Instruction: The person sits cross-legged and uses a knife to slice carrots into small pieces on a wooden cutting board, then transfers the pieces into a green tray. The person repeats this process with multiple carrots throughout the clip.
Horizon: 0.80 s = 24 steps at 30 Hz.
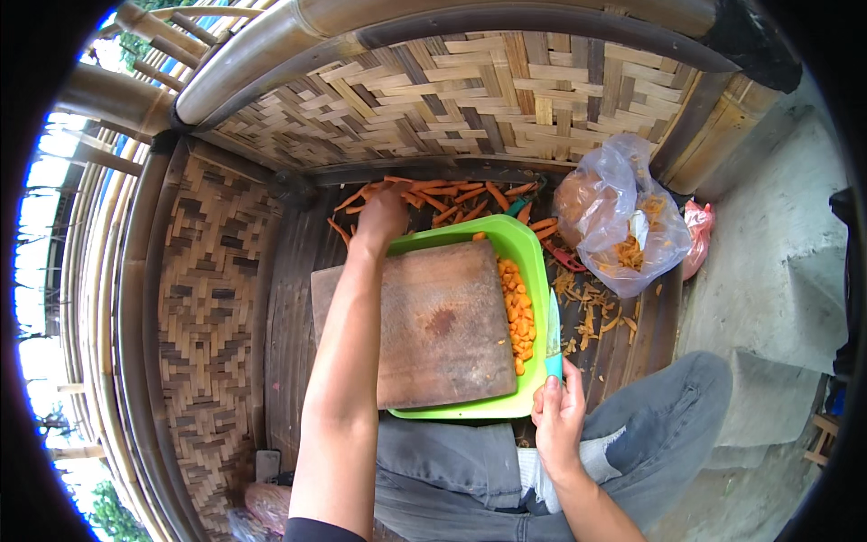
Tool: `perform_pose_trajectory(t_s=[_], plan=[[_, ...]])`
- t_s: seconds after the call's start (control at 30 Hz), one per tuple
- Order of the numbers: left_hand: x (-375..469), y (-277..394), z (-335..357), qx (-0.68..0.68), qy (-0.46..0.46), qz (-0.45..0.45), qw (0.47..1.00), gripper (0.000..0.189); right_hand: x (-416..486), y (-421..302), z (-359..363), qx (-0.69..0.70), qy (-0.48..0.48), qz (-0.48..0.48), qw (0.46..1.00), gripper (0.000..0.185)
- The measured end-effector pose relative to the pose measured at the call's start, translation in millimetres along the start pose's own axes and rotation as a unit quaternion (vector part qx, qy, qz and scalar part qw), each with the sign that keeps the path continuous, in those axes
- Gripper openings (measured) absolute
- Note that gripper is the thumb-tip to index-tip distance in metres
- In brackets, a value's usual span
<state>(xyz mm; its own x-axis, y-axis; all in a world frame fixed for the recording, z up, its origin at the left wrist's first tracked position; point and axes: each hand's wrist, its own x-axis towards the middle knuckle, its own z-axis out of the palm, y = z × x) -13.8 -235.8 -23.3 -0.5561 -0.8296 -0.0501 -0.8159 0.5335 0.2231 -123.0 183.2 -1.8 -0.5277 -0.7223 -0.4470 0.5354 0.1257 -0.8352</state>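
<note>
My left hand reaches over the far rim of a green plastic basin into a pile of peeled carrots. Its fingers are down among the carrots, and whether they grip one is hidden. In my right hand is a small kitchen knife with a turquoise handle, blade pointing away from me beside the basin's right wall. A worn wooden cutting board lies across the green basin. Diced carrot pieces show in the basin, along the board's right edge.
A clear plastic bag with orange shreds stands at the far right, a pink bag beside it. Orange peelings litter the bamboo slats. A red-handled tool lies near the carrots. Woven bamboo walls close in the far and left sides.
</note>
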Motion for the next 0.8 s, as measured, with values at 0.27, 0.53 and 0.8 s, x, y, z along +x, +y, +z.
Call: perform_pose_trajectory(t_s=[0.27,0.53,0.8], plan=[[33,-93,9,0.108,-0.102,-0.154,0.977,0.075,-6,-7,0,0.018,0.009,0.036,0.999,0.039],[48,-95,27,0.097,-0.061,-0.121,0.986,0.057,-8,-8,1,0.005,0.017,0.03,0.999,0.043],[34,-90,-5,0.073,-0.087,-0.062,0.992,0.034,-5,-7,1,0.001,0.012,0.02,1.0,0.036]])
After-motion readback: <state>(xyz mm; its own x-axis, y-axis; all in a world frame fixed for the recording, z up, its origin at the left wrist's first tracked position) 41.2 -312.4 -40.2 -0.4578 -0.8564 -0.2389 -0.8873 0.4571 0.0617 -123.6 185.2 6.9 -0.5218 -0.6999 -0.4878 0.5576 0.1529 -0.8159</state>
